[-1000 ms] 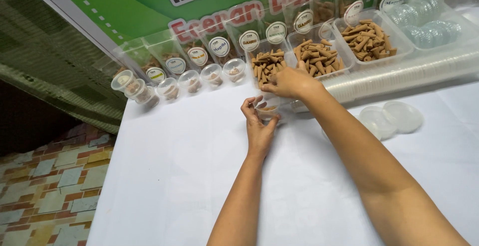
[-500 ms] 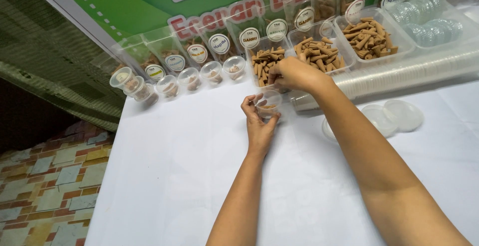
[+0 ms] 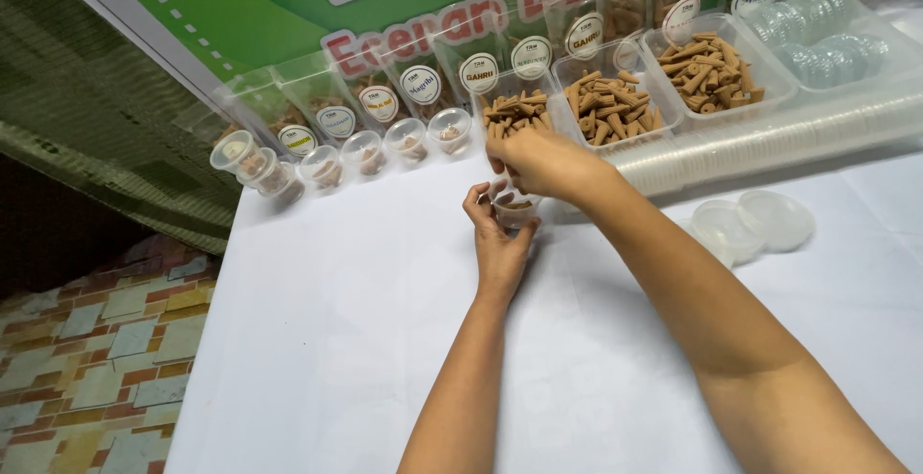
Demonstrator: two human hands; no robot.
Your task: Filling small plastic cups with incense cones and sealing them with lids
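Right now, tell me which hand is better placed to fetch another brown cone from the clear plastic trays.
Probably the right hand: it hovers over the small clear plastic cup, just before the nearest clear tray of brown cones. The left hand is occupied gripping that cup.

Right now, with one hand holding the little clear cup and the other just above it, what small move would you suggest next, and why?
Probably lower the right hand to the small clear cup and release whatever it carries: the left hand steadies that cup, which holds only a few brown cones.
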